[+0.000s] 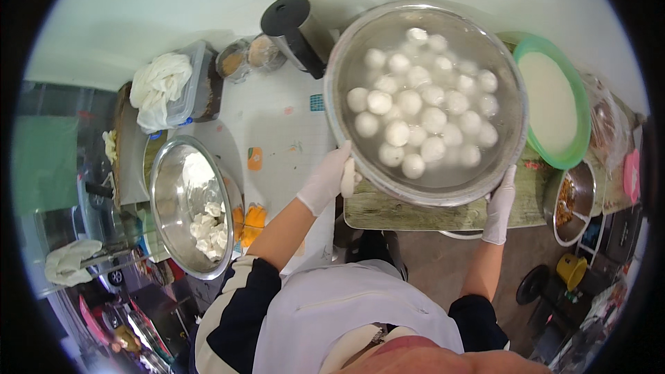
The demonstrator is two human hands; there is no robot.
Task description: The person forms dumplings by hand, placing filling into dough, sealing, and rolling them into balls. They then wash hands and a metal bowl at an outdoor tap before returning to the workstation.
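A wide stainless steel basin (340, 130) holds cloudy liquid with many white dough-like balls (433, 120) in it, some partly under the surface. My left hand (327, 174), in a thin white glove, grips the near-left side of its rim. At the near-right side, my right hand (502, 202), gloved the same way, holds the rim, with its fingers partly hidden below. The basin is over the back of a green wood-patterned tabletop (410, 211); whether it rests there or is held up, I cannot tell.
To the left, a steel bowl (171, 208) contains white dough pieces (209, 231) and white powder. A black-lidded kettle (291, 26) stands behind. At right are a green basin (582, 114) of whitish liquid and a small metal bowl (584, 192) with brown filling. A cloth (162, 83) lies on a plastic box (200, 83).
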